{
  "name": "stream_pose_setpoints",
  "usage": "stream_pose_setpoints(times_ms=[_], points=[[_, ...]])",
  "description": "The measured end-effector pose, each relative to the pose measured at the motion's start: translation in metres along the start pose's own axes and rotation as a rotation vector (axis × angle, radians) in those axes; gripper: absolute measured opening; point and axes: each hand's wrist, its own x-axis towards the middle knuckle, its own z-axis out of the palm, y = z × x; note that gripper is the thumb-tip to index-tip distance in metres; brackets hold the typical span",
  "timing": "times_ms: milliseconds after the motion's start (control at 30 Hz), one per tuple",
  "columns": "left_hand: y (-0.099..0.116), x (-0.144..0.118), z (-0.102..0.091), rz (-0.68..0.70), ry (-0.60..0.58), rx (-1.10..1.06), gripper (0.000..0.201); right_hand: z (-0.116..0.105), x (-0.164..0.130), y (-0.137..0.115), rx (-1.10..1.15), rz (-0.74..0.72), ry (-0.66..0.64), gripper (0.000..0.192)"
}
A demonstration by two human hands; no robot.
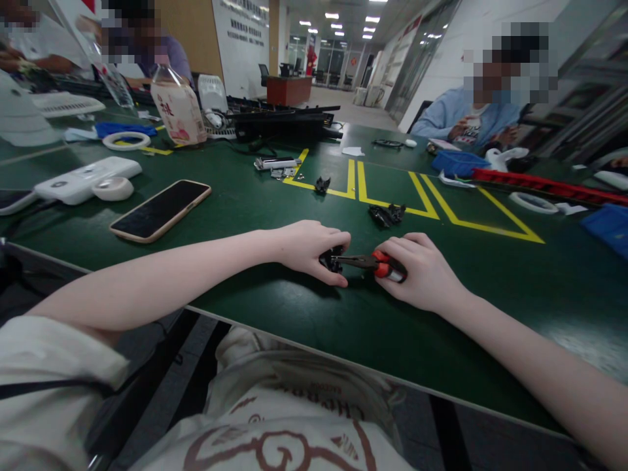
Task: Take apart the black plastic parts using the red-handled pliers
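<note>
- From the head view, my left hand (311, 250) lies on the green counter (275, 216) with its fingers curled around a small black plastic part (331, 259), pinching it between thumb and fingertips.
- My right hand (424, 271) is closed around the red and black handles of a pair of pliers (377, 264), gripping them tight.
- The pliers' dark nose points left and reaches into the black plastic part, so tool and part meet right between my two hands, low on the counter near its front edge.
- Just beyond my hands, a loose black clip piece (387, 214) lies on the counter beside the yellow tape lines (387, 196); another smaller black fragment (322, 185) sits further back, close to the same lines.
- To my left, well apart from my hands, a phone (160, 210) lies face up with its screen dark.
- Past the phone sit a white flat device (83, 180) and a roll of white tape (112, 188) touching its near side.
- A plastic bottle (177, 111) with a pink label stands further back, near a pile of black frames (284, 121).
- On the far right side, a long red strip (549, 186) and a blue tray (461, 162) lie on the counter.
- Another person in a light blue sleeve (441, 114) sits behind that tray; two more people sit at the far left corner.
</note>
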Motion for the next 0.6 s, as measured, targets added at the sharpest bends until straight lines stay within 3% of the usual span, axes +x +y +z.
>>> stream_pose_setpoints(times_ms=[233,600], points=[[0.0003,0.0007,0.0003,-0.028,-0.015,0.037,0.063,-0.0035,0.0018,-0.004,-0.001,0.031,-0.035,0.016],[0.0019,0.0004,0.0008,-0.014,0.015,0.032,0.055,-0.0075,0.0023,-0.0044,-0.137,0.005,0.024,0.016]])
